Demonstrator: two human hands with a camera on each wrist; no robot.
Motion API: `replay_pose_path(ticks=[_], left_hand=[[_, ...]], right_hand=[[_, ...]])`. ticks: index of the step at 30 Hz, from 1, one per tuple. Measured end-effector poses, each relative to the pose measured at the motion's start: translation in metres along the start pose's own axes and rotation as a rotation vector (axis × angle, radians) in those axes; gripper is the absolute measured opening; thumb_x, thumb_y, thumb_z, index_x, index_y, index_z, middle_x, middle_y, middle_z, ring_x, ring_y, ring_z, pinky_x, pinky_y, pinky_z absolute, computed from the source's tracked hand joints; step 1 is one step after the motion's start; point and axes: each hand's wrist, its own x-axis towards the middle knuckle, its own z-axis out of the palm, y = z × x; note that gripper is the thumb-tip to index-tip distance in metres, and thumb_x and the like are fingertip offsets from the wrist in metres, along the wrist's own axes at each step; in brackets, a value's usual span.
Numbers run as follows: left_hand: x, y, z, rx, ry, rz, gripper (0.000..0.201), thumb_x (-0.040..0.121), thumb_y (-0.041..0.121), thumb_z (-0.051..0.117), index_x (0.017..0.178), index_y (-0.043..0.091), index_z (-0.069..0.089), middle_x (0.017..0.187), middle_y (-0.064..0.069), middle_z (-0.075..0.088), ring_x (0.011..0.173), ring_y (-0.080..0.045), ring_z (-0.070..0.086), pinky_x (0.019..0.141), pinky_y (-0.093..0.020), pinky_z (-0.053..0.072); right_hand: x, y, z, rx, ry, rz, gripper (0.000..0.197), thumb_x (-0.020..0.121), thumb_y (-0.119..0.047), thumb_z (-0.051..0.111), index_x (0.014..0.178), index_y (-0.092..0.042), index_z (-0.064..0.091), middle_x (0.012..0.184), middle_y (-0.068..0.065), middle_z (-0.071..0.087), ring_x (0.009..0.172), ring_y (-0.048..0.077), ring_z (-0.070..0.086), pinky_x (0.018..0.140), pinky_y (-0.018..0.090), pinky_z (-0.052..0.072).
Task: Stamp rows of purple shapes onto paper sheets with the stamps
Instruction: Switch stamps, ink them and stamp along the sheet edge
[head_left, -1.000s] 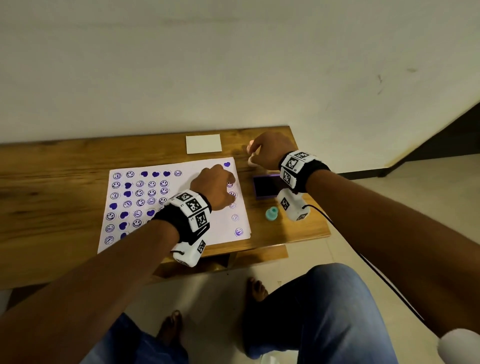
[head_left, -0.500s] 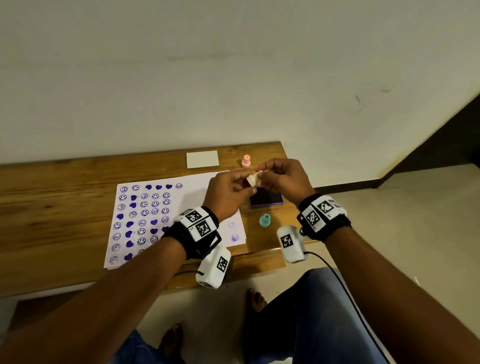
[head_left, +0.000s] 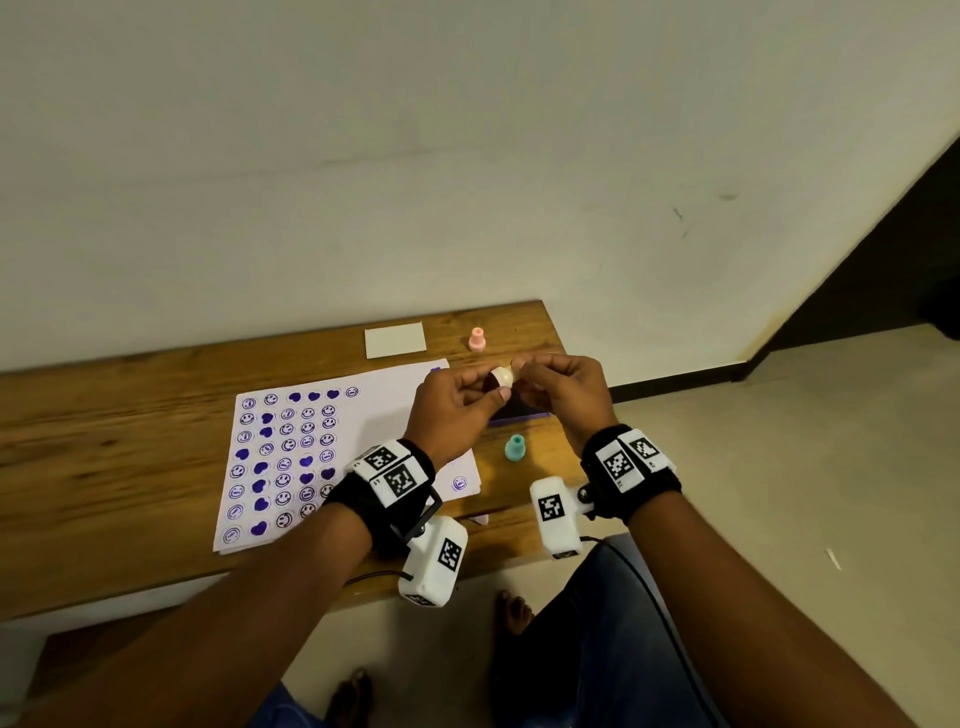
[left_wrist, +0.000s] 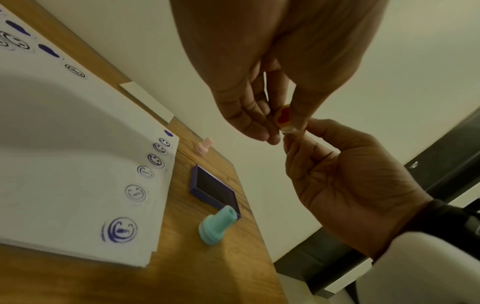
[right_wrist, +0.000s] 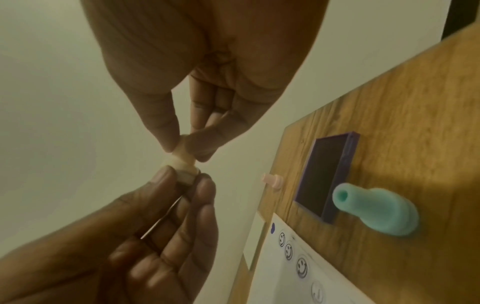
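A small cream stamp (head_left: 503, 376) hangs in the air above the table's right end, held between both hands. My left hand (head_left: 493, 388) pinches its wide end, where a red heart face (left_wrist: 283, 116) shows. My right hand (head_left: 520, 372) pinches the narrow handle (right_wrist: 182, 153) between thumb and forefinger. The white paper sheet (head_left: 374, 415) lies below and to the left, with rows of purple smileys and hearts on its left half and a column of smileys (left_wrist: 135, 193) along its right edge. The purple ink pad (head_left: 522, 415) lies open under the hands.
A teal stamp (head_left: 514, 448) stands by the ink pad near the front edge of the wooden table (head_left: 104, 457). At the back stand a pink stamp (head_left: 477, 339) and a small white card (head_left: 395, 340). A wall runs close behind. My knees are below the front edge.
My left hand has lifted off the paper and my right hand has come back from the far right corner. They met over the ink pad with the cream stamp between them.
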Motion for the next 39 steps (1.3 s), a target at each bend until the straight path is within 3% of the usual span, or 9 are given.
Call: replay_pose_path(ticks=[4,10,13,16,19,24,29,36,39], left_hand=[[-0.004,-0.003,0.006,-0.061,0.005,-0.044,0.034,0.085,0.015,0.071,0.118,0.012,0.067,0.100,-0.003,0.074,0.095,-0.017,0.071,0.090,-0.041,0.056],[-0.006,-0.004,0.008,-0.072,0.056,-0.058,0.017,0.080,0.016,0.075,0.096,0.022,0.073,0.088,-0.003,0.075,0.084,-0.018,0.073,0.083,-0.040,0.059],[-0.007,-0.002,0.008,-0.084,0.059,-0.047,0.032,0.078,0.018,0.078,0.108,0.015,0.071,0.092,0.000,0.075,0.086,-0.013,0.072,0.082,-0.032,0.059],[-0.007,-0.002,0.008,-0.097,0.062,-0.037,0.037,0.075,0.021,0.080,0.110,0.013,0.070,0.094,0.001,0.075,0.086,-0.008,0.071,0.080,-0.026,0.059],[-0.005,-0.004,0.008,-0.082,0.048,-0.039,0.033,0.078,0.022,0.078,0.109,0.012,0.071,0.093,-0.002,0.076,0.087,-0.013,0.073,0.084,-0.034,0.059],[-0.004,-0.005,0.007,-0.022,0.014,0.000,0.031,0.082,0.019,0.075,0.112,0.012,0.071,0.094,0.000,0.076,0.087,-0.012,0.072,0.081,-0.031,0.060],[-0.001,-0.006,0.005,-0.096,0.065,-0.044,0.026,0.083,0.014,0.073,0.107,0.005,0.070,0.086,-0.007,0.075,0.081,-0.017,0.074,0.076,-0.030,0.060],[0.008,-0.025,-0.013,0.247,-0.027,0.016,0.038,0.081,0.008,0.074,0.116,0.020,0.069,0.103,0.009,0.069,0.087,0.001,0.064,0.072,-0.009,0.048],[0.024,-0.032,-0.020,0.254,-0.003,-0.042,0.035,0.079,0.004,0.075,0.109,0.020,0.071,0.101,0.007,0.069,0.086,-0.009,0.068,0.070,-0.019,0.055]], right_hand=[[-0.006,0.009,0.003,0.068,0.107,0.006,0.008,0.086,-0.006,0.073,0.086,0.000,0.078,0.090,0.028,0.073,0.078,0.032,0.067,0.077,0.042,0.058],[-0.011,0.011,0.007,0.095,0.129,-0.009,0.010,0.085,-0.002,0.071,0.082,0.006,0.075,0.086,0.032,0.070,0.074,0.033,0.064,0.078,0.047,0.058],[-0.010,0.012,0.007,0.079,0.131,-0.022,0.009,0.084,0.000,0.069,0.084,0.007,0.074,0.084,0.030,0.071,0.075,0.032,0.065,0.078,0.047,0.060],[-0.008,0.014,0.006,0.098,0.129,0.004,0.008,0.085,0.000,0.068,0.081,0.004,0.075,0.076,0.021,0.069,0.072,0.027,0.066,0.073,0.041,0.060],[-0.007,0.018,0.001,0.176,0.080,0.080,0.007,0.088,-0.006,0.072,0.086,0.001,0.076,0.065,0.006,0.069,0.060,0.015,0.064,0.065,0.028,0.056],[-0.004,0.023,-0.005,0.221,0.003,0.099,0.020,0.088,-0.011,0.075,0.100,0.004,0.074,0.088,0.015,0.076,0.073,0.018,0.068,0.067,0.025,0.057],[0.002,0.022,-0.014,0.468,0.181,0.115,0.012,0.090,-0.006,0.071,0.099,0.002,0.075,0.086,0.009,0.076,0.073,0.011,0.069,0.063,0.018,0.056],[0.002,0.034,-0.025,-0.046,0.217,0.035,0.017,0.083,-0.016,0.081,0.096,-0.006,0.078,0.088,0.008,0.079,0.087,0.020,0.075,0.075,0.030,0.060],[0.002,0.043,-0.024,-0.035,0.308,0.056,0.016,0.080,-0.015,0.083,0.094,-0.011,0.077,0.088,0.004,0.079,0.087,0.017,0.076,0.076,0.030,0.062]])
